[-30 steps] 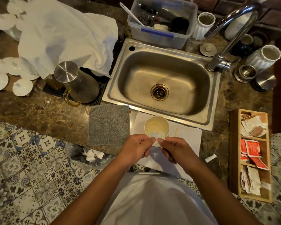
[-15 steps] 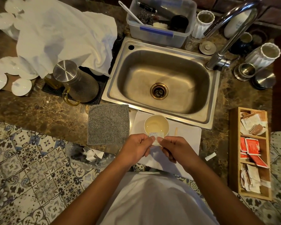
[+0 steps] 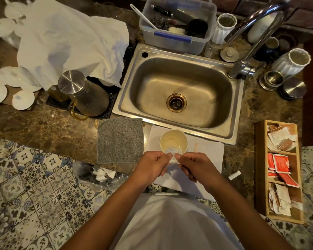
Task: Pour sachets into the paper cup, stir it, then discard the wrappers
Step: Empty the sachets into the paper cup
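A paper cup point(image 3: 173, 140) with pale liquid stands on a white napkin point(image 3: 208, 152) at the counter's front edge, just below the sink. A small white sachet point(image 3: 173, 154) is pinched between my left hand point(image 3: 152, 166) and my right hand point(image 3: 197, 166), right at the cup's near rim. Thumbs and forefingers of both hands meet on the sachet's upper part. A wooden stir stick point(image 3: 195, 147) lies on the napkin to the right of the cup. A loose white wrapper piece point(image 3: 234, 175) rests on the counter further right.
A grey cloth point(image 3: 119, 139) lies left of the cup. The steel sink point(image 3: 181, 94) sits behind it. A wooden sachet box point(image 3: 259, 170) with red and white packets stands at the right. A clear bag with crumpled wrappers point(image 3: 101, 175) hangs below the counter edge on the left. A steel-lidded jug point(image 3: 83, 94) stands left of the sink.
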`<state>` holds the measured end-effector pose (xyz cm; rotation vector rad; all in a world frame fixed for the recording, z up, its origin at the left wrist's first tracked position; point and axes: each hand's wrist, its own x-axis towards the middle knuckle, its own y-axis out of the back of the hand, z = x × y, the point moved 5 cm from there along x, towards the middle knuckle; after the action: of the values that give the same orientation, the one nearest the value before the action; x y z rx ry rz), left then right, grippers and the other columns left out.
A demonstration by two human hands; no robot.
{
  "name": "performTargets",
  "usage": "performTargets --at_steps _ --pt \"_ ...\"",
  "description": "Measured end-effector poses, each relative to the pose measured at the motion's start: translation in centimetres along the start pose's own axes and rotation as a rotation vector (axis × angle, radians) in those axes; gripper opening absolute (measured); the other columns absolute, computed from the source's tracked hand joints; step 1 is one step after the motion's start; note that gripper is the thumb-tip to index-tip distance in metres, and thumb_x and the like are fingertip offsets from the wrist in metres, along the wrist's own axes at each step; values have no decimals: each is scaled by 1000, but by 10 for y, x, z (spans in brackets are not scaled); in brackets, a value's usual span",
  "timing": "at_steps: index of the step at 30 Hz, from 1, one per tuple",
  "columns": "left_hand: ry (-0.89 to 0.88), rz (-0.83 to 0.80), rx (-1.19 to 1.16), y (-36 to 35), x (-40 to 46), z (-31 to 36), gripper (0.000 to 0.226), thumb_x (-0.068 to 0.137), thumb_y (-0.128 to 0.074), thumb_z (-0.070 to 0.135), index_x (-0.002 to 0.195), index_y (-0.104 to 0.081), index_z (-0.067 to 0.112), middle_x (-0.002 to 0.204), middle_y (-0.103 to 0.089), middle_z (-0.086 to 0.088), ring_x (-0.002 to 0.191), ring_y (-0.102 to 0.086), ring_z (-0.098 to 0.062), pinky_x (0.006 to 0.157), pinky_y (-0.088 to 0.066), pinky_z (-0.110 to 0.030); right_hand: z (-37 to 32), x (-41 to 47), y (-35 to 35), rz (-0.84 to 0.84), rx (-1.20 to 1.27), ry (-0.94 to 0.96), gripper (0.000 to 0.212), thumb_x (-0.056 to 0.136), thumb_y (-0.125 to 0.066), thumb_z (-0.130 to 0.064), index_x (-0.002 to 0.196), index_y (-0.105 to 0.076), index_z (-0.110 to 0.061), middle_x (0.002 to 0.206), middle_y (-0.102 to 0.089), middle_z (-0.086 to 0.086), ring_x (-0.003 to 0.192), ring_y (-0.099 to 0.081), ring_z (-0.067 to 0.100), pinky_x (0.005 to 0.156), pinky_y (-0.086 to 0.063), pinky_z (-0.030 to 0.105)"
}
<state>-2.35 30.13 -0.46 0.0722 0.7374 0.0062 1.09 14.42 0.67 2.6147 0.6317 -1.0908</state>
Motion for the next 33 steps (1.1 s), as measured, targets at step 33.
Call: performTargets --at_steps 33 --pt "94 -73 -213 0 -2 2 28 100 -59 21 77 -65 6 48 -51 -5 32 -31 -8 38 -21 -19 4 6 8 37 204 -3 42 97 -63 -29 57 -70 -17 53 -53 11 45 -42 18 45 -34 27"
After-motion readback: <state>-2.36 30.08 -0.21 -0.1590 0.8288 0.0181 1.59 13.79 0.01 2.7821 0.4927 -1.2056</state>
